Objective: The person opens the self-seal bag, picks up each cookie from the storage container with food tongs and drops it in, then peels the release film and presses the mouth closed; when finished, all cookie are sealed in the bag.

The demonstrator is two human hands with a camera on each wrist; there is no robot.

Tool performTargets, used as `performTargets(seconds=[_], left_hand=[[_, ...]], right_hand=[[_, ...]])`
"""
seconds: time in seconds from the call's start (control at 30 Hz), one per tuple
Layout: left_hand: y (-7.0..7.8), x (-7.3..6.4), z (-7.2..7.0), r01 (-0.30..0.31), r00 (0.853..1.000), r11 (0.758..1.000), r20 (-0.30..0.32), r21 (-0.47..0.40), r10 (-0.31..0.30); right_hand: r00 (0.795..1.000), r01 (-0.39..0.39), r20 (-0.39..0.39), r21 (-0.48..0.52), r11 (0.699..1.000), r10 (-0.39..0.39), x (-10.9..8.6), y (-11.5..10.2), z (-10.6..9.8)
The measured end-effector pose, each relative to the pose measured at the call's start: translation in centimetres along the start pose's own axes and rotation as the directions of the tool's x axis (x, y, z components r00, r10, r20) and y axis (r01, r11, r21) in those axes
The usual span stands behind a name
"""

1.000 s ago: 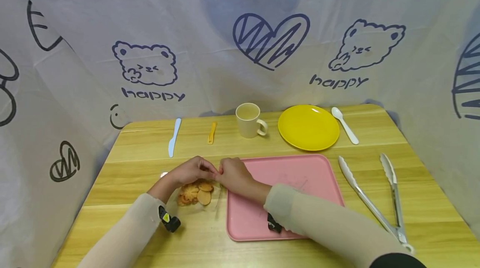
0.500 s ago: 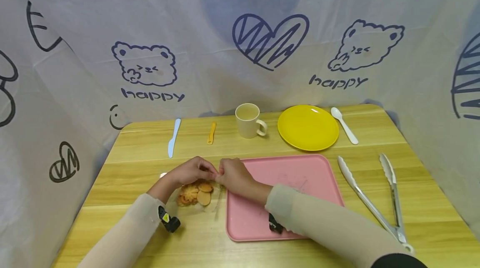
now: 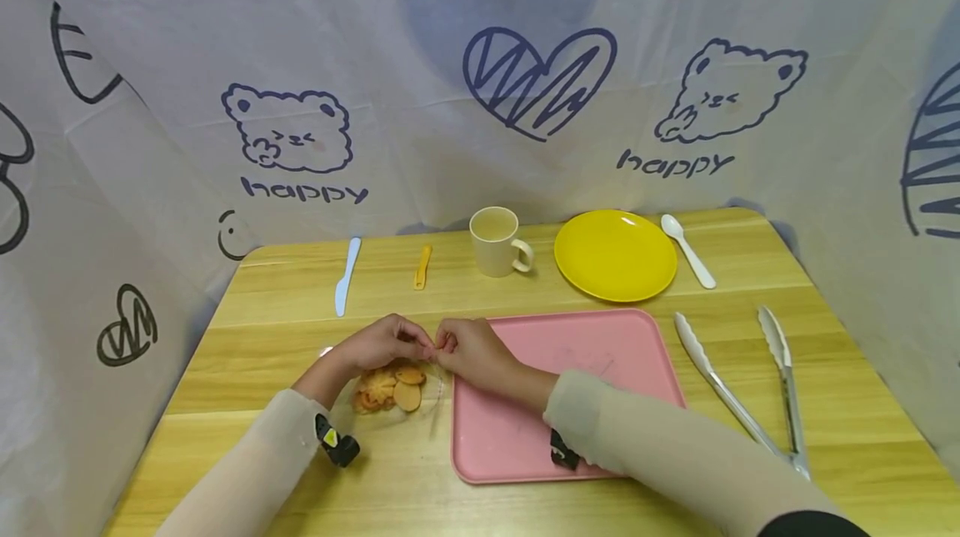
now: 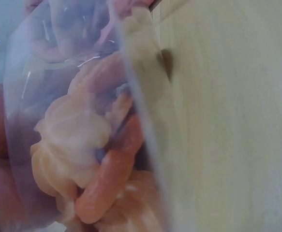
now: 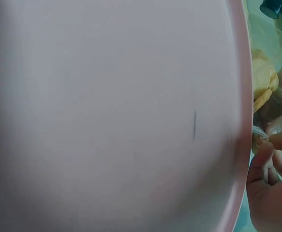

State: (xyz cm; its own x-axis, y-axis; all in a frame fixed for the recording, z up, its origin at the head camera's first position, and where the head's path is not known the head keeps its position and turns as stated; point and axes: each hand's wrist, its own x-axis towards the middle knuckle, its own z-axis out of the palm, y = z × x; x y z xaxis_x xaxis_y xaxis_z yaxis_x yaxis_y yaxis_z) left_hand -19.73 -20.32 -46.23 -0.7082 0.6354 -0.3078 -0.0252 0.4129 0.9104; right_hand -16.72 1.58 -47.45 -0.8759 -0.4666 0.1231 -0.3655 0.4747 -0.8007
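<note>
A clear plastic bag of golden biscuits lies on the table, left of the pink tray. My left hand arches over the biscuits and pinches the bag's right end between thumb and fingers. Right beside it, with fingertips meeting, my right hand pinches the same end, curled over the tray's left rim. Through the film, the left wrist view shows ridged, piped-looking biscuits up close. A bunched bit of film sticks out at the right fingertips in the right wrist view.
Along the back stand a light blue knife, a small yellow utensil, a cream mug, a yellow plate and a white spoon. Metal tongs lie spread at right. A patterned cloth hangs behind.
My right wrist and sleeve have shifted a little to the right, and the right hand has turned slightly. Both hands keep pinching the bag; the left has barely moved.
</note>
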Motion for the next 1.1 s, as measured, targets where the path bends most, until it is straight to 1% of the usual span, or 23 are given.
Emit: performTargets(seconds=[0.17,0.27,0.37,0.43,0.6,0.87,1.1], left_hand=[[0.0,-0.05,0.09,0.009,1.0,1.0,-0.008,0.009,-0.008],[-0.04,-0.06,0.09,0.004,1.0,1.0,-0.017,0.023,-0.004],[-0.08,-0.03,0.06,0.001,1.0,1.0,-0.022,0.026,-0.001],[-0.08,0.02,0.06,-0.005,1.0,1.0,-0.02,0.025,0.006],[-0.05,0.03,0.07,-0.015,1.0,1.0,-0.018,0.025,0.016],[-0.2,0.05,-0.08,-0.008,1.0,1.0,-0.027,0.028,0.009],[-0.23,0.06,-0.16,0.004,1.0,1.0,-0.018,-0.01,-0.004]], right_hand=[[0.999,0.035,-0.034,-0.059,0.998,-0.037,-0.12,-0.29,0.17],[0.999,0.043,-0.018,-0.071,0.997,-0.044,-0.1,-0.57,0.14],[1.0,0.014,0.024,-0.057,0.998,-0.013,-0.05,-0.74,0.18],[0.999,-0.013,0.034,-0.051,0.999,0.015,0.0,-0.85,0.21],[0.998,-0.068,0.012,-0.048,0.997,0.069,0.04,-0.95,0.35],[0.996,-0.091,-0.014,-0.077,0.993,0.09,0.3,-0.91,0.57],[0.996,-0.087,-0.034,-0.134,0.987,0.083,0.6,-0.97,0.79]])
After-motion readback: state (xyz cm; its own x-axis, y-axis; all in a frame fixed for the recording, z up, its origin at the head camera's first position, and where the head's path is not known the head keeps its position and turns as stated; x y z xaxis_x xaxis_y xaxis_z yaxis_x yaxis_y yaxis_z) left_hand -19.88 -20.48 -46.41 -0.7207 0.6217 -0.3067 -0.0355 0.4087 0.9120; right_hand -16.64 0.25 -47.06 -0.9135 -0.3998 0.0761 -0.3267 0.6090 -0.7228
